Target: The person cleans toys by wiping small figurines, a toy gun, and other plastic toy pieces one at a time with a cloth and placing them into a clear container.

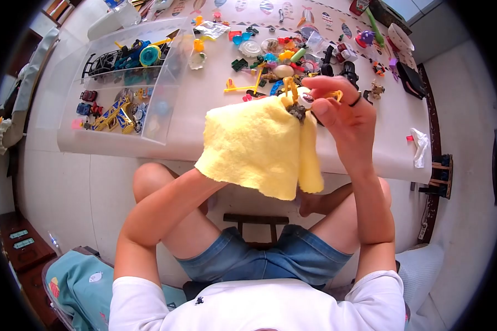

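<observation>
A yellow cloth (251, 146) hangs over my left hand and hides its fingers; only the left forearm (185, 193) comes out below it. The cloth is bunched at its top right against a small toy figure (297, 110) with yellow limbs, a white part and a dark, rough-looking part. My right hand (345, 105), a dark ring on one finger, is closed with thumb and fingertips at the figure's right side. The exact contact of the left fingers is covered by the cloth.
On the table (188, 121), a clear divided box (165, 105) at left holds toy vehicles and parts. Many small loose toys lie beyond my hands. A black pouch (411, 80) and a crumpled white wrapper (419, 148) lie at right. A stool (255, 219) shows under the table.
</observation>
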Demonstrator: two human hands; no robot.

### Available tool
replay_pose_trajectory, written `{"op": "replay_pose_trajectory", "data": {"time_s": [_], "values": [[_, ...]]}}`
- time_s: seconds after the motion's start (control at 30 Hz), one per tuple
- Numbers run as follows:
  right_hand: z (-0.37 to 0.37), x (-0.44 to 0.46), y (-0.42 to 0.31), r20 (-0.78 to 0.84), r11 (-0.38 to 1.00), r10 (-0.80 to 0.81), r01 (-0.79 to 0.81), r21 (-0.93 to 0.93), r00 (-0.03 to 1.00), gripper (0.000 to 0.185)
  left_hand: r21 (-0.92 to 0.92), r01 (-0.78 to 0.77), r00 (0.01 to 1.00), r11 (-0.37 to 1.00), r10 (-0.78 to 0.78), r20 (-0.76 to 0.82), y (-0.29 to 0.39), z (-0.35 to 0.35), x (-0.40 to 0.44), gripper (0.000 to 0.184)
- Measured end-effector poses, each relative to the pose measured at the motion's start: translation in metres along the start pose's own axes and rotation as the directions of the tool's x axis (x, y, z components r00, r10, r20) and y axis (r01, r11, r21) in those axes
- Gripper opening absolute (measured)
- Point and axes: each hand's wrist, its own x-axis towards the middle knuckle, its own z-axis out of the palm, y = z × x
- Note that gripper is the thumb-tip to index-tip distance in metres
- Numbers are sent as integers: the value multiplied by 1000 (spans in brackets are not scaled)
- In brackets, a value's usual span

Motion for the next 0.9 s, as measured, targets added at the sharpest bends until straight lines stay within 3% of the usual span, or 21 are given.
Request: {"op": "replay_pose_trajectory", "data": {"time_s": [0.1,0.13,0.17,0.2,0.27,0.33,0.43,0.47,0.5,0.8,0.9], "values": [[0,-1,0,40,991,71,-75,112,997,20,165,-63,997,984,70,-37,-8,-2,0,42],[-1,-1,-1,42,983,93,-98,155,995,20,585,-213,970,782,239,34,-7,-4,-1,42],[-2,-1,-3,44,973,114,-121,198,993,21,865,-313,919,392,353,173,-3,-8,-2,42],[-5,0,-3,37,973,108,-113,200,993,21,936,-340,855,-93,383,348,0,-9,-1,42],[-9,1,-4,28,974,100,-104,201,995,20,917,-257,925,305,351,143,8,-2,2,43],[-7,0,-5,79,964,146,-159,211,986,20,890,-226,941,396,326,94,12,-1,1,43],[0,-3,0,119,942,193,-218,257,974,20,948,-305,899,87,356,256,13,-6,-5,44],[1,-4,0,122,941,195,-220,258,973,19,955,-275,903,-113,309,297,18,-1,-6,48],[2,-4,0,125,940,195,-222,258,973,19,956,-255,905,-144,312,288,19,0,-6,48],[1,-2,2,175,988,73,-95,125,982,22,978,-205,904,-27,378,200,11,-1,-9,45],[6,-4,3,155,970,105,-136,203,982,22,978,-207,904,7,384,189,9,-1,-10,45]]}}
